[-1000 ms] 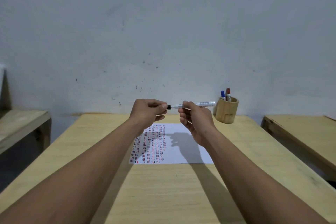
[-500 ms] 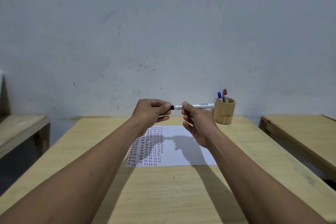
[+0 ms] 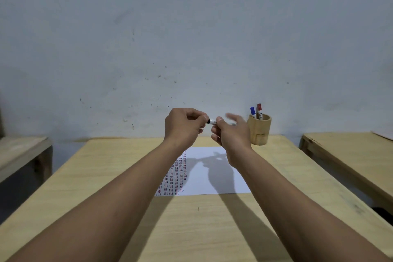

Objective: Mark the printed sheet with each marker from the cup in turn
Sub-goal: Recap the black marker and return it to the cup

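Centrally in the frame, both hands hold a marker (image 3: 212, 121) above the printed sheet (image 3: 214, 173) on the counter (image 3: 106, 176). The left hand (image 3: 184, 126) has its fingers closed on the black cap end; the right hand (image 3: 230, 134) pinches the barrel, other fingers blurred. The cup (image 3: 259, 130) stands right of centre.

Red-and-black-dashed white sheet (image 3: 212, 168)

Sheet (image 3: 212, 168) lies on the table (image 3: 106, 176) below my raised hands, left hand (image 3: 184, 126) and right hand (image 3: 230, 134) side by side; cup (image 3: 259, 130) stands just right of my right hand, two markers (image 3: 256, 110) in it.
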`<state>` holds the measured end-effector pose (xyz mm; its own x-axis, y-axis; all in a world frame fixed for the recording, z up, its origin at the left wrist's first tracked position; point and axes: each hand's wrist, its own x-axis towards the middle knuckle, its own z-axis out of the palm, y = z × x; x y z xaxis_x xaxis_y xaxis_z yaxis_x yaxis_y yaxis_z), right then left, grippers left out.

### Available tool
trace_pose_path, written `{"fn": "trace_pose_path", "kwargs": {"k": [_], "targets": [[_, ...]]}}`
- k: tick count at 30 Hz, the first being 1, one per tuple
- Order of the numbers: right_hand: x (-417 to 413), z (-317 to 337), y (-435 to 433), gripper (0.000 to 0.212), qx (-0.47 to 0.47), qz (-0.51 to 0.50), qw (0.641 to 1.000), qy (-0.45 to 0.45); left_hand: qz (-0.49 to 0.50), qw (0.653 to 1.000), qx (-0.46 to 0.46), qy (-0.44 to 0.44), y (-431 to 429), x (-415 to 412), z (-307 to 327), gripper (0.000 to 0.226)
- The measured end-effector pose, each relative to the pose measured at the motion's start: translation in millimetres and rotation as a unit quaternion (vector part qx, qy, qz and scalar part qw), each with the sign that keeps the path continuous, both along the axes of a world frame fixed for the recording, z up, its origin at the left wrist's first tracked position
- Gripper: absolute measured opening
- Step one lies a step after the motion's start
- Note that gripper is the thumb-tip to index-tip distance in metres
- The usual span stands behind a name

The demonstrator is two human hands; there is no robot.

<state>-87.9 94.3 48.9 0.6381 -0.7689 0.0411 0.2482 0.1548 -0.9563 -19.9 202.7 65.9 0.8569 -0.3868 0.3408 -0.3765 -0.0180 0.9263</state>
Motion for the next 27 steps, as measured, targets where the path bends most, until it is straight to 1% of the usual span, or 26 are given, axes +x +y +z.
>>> {"fn": "trace_pose_path", "kwargs": {"k": [1, 2, 5, 7, 9, 11, 13, 15, 17, 18, 21, 24, 27], "targets": [[-2.9, 1.5, -2.2, 0.017, -0.041, 0.006, 0.999, 0.025, 0.011, 0.999, 0.013, -0.027, -3.3, -1.0, 2.3, 0.008], [-6.2, 2.5, -5.4, 0.012, -0.076, 0.009, 0.996, 0.045, 0.019, 0.998, 0.026, -0.05, -6.7, -1.8, 4.4, 0.008], [-13.5, 3.5, -24.1, 0.017, -0.168, 0.012, 0.981, 0.096, 0.02, 0.995, 0.049, -0.081, -20.2, -3.3, 9.6, 0.008], [-17.8, 3.5, -39.8, 0.018, -0.24, 0.007, 0.962, 0.132, 0.013, 0.995, 0.051, -0.084, -32.5, -3.6, 12.4, 0.009], [-21.4, 3.6, -56.4, 0.015, -0.288, -0.008, 0.946, 0.15, -0.003, 0.995, 0.045, -0.088, -47.8, -4.8, 14.6, 0.009], [-22.4, 3.6, -75.3, 0.008, -0.307, -0.027, 0.938, 0.156, -0.016, 0.995, 0.033, -0.091, -65.9, -6.6, 13.8, 0.013], [-23.3, 6.8, -93.9, 0.005, -0.302, -0.045, 0.94, 0.15, -0.02, 0.997, 0.019, -0.076, -85.8, -6.5, 8.9, 0.02], [-23.4, 11.4, -115.5, 0.01, -0.307, -0.067, 0.938, 0.147, -0.019, 0.998, 0.023, -0.058, -105.9, -3.6, 1.2, 0.022], [-24.5, 18.6, -136.5, 0.017, -0.324, -0.09, 0.929, 0.152, -0.02, 0.997, 0.051, -0.057, -124.1, -0.8, -9.3, 0.019], [-24.1, 22.4, -147.0, 0.019, -0.326, -0.098, 0.928, 0.151, -0.023, 0.995, 0.073, -0.062, -132.3, 0.4, -14.8, 0.022], [-20.3, 31.9, -176.6, 0.019, -0.325, -0.119, 0.926, 0.152, -0.045, 0.988, 0.13, -0.064, -156.6, 4.6, -31.3, 0.041], [-14.9, 38.7, -198.6, 0.021, -0.343, -0.135, 0.917, 0.153, -0.06, 0.985, 0.157, -0.046, -180.0, 9.3, -50.1, 0.061], [-7.1, 38.6, -215.7, 0.02, -0.368, -0.152, 0.904, 0.156, -0.077, 0.979, 0.185, -0.046, -199.4, 11.9, -70.3, 0.083]]}}
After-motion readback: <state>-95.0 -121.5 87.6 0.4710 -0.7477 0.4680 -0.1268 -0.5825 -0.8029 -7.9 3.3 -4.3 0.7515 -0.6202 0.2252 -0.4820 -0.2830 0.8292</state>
